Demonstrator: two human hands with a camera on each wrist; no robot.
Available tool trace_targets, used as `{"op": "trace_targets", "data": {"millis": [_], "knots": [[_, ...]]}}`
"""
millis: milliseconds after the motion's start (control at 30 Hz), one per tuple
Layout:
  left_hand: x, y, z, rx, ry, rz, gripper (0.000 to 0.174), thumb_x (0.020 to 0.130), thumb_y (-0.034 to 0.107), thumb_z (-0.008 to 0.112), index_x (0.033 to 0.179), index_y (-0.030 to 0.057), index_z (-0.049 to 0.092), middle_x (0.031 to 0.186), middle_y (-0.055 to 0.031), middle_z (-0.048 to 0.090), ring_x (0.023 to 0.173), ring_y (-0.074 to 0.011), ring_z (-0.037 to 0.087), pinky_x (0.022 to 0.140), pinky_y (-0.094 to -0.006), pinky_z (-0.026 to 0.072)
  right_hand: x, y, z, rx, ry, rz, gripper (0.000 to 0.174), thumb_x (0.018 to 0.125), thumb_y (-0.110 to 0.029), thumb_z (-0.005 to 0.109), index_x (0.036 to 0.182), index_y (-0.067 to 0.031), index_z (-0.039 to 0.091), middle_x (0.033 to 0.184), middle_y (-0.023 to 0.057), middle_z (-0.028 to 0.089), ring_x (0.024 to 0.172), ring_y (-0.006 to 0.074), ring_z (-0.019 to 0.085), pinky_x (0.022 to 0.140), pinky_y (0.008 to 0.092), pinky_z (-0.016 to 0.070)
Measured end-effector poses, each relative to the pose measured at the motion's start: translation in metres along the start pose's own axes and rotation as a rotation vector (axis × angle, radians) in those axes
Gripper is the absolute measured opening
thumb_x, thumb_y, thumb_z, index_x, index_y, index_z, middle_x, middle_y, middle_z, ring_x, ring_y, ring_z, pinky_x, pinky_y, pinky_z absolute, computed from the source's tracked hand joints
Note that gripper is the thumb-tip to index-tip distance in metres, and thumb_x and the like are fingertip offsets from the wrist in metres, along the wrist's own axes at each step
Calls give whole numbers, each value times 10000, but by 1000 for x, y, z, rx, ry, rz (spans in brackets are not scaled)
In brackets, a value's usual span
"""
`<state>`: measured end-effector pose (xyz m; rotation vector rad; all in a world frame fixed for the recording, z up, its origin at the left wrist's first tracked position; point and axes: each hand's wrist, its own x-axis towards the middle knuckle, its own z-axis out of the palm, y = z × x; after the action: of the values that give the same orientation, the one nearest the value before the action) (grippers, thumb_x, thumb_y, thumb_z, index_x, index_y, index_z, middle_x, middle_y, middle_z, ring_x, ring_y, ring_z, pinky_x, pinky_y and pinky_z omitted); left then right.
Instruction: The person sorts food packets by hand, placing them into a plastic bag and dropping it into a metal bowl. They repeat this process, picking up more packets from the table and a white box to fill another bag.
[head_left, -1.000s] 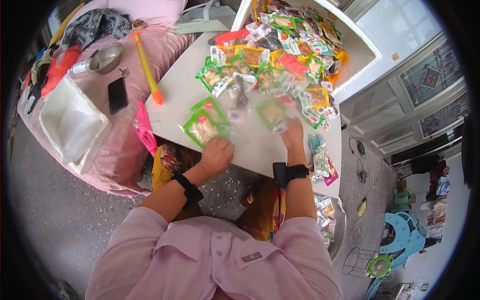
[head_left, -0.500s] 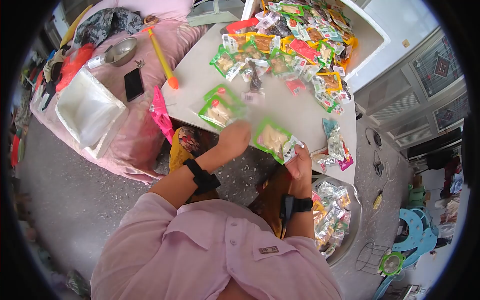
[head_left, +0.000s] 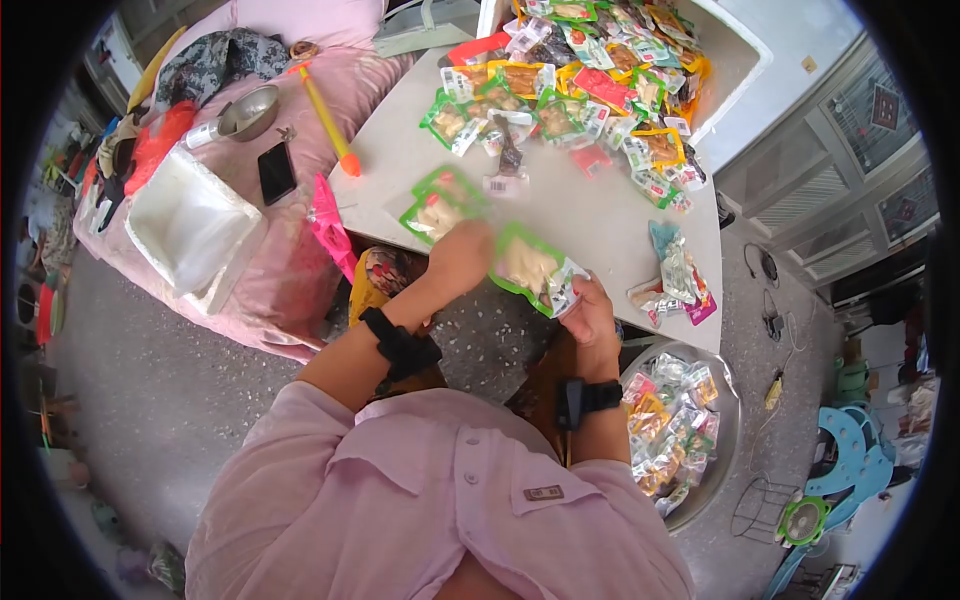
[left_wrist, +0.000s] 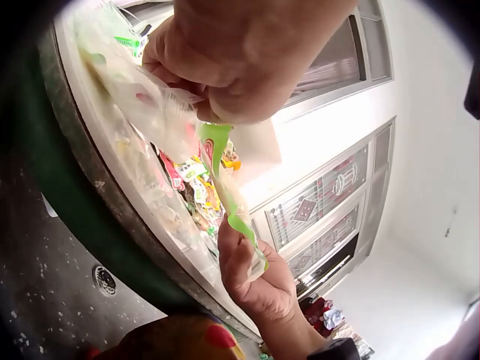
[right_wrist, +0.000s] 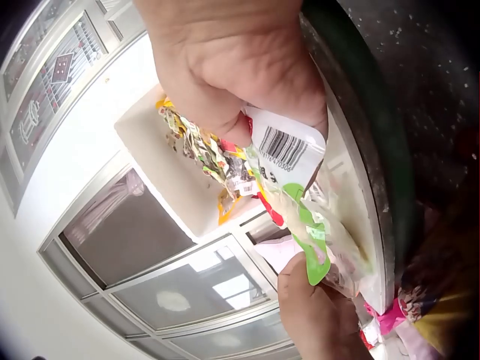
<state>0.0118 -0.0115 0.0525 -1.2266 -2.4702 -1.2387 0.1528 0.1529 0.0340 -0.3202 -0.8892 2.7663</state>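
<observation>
The right hand (head_left: 588,310) grips the barcode end of a green-edged clear packet (head_left: 528,266) of pale food, at the table's front edge. In the right wrist view its thumb and fingers pinch the white barcode label (right_wrist: 283,150). The left hand (head_left: 462,258) is at the packet's other end; in the left wrist view this hand (left_wrist: 232,60) has curled fingers pinching thin clear plastic (left_wrist: 150,105), with the packet's green end (left_wrist: 216,139) against it. Green-edged packets (head_left: 436,212) lie on the table just beyond the left hand, partly hidden by it.
Many colourful packets (head_left: 570,110) spill from a white foam box (head_left: 735,60) at the table's back. Several more lie at the right edge (head_left: 680,275). A metal basin (head_left: 728,430) of packets stands below right. On the pink-covered bed are an empty foam box (head_left: 190,225) and a phone (head_left: 276,173).
The right hand has brought its packet from over the table towards the body, then slightly left to the left hand. The left hand has risen from the table's front edge and shifted right.
</observation>
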Motion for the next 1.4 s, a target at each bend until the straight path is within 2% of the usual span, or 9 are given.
{"op": "trace_targets", "data": {"millis": [367, 467, 600, 633, 733, 933, 1033, 1233, 1400], "knots": [[-2, -2, 5, -86, -18, -120, 65, 731, 82, 458, 758, 30, 485, 739, -154, 511, 753, -317, 504, 655, -362, 401, -2, -13, 2, -92, 94, -195, 194, 752, -9, 457, 945, 7, 454, 908, 136, 546, 803, 239, 555, 724, 374, 459], [0, -7, 11, -89, -21, -119, 68, 734, 91, 456, 751, 31, 483, 743, -154, 512, 756, -319, 503, 656, -367, 399, -6, -19, 17, -838, 160, -390, 115, 783, -23, 442, 886, -20, 492, 898, 117, 557, 845, 208, 551, 736, 333, 443], [-4, -17, 24, 18, -62, -105, 80, 739, 110, 454, 760, 40, 487, 753, -153, 518, 771, -326, 503, 659, -391, 402, -17, -16, 48, -2170, 8, -911, 120, 694, -23, 515, 781, -100, 547, 986, 85, 539, 1056, 267, 445, 859, 488, 303], [-7, -14, 26, 64, -94, -123, 83, 740, 111, 453, 772, 42, 486, 752, -153, 519, 764, -329, 505, 651, -398, 405, -15, -11, 33, -2261, 8, -793, 173, 640, -24, 525, 784, -115, 552, 1074, 77, 493, 1100, 311, 385, 882, 544, 224], [-10, -12, 30, 173, -147, -131, 104, 741, 112, 449, 816, 50, 485, 748, -154, 521, 738, -336, 512, 623, -415, 416, -23, -3, 4, -2305, 101, -680, 189, 636, -24, 511, 800, -109, 552, 1125, 115, 450, 1097, 325, 382, 872, 537, 249], [-15, -4, 28, 239, -133, 22, 149, 721, 94, 447, 855, 56, 499, 754, -151, 534, 698, -324, 535, 590, -410, 434, -36, 2, -23, -1994, 572, -689, 329, 647, -28, 507, 975, -19, 492, 1110, 196, 428, 1013, 377, 420, 842, 460, 331], [-14, 0, 28, 295, -185, 52, 120, 701, 77, 439, 785, 51, 521, 766, -142, 556, 727, -309, 555, 616, -398, 447, -32, -3, -34, -1743, 526, -622, 378, 676, -16, 512, 1047, 17, 444, 1088, 195, 439, 941, 331, 483, 754, 391, 410], [-10, -3, 28, 350, -303, 120, 209, 688, 82, 479, 895, 67, 504, 760, -135, 538, 706, -307, 546, 594, -395, 439, -13, -8, 3, -596, 759, -240, 341, 741, -30, 520, 1065, 38, 435, 996, 124, 497, 876, 201, 529, 689, 329, 459], [-10, -7, 30, 309, -306, 26, 112, 697, 91, 470, 795, 46, 501, 742, -154, 532, 700, -331, 535, 603, -416, 429, 1, -9, -12, -464, 495, -125, 261, 752, -30, 516, 1000, 30, 461, 863, 100, 540, 758, 190, 552, 634, 324, 471]]}}
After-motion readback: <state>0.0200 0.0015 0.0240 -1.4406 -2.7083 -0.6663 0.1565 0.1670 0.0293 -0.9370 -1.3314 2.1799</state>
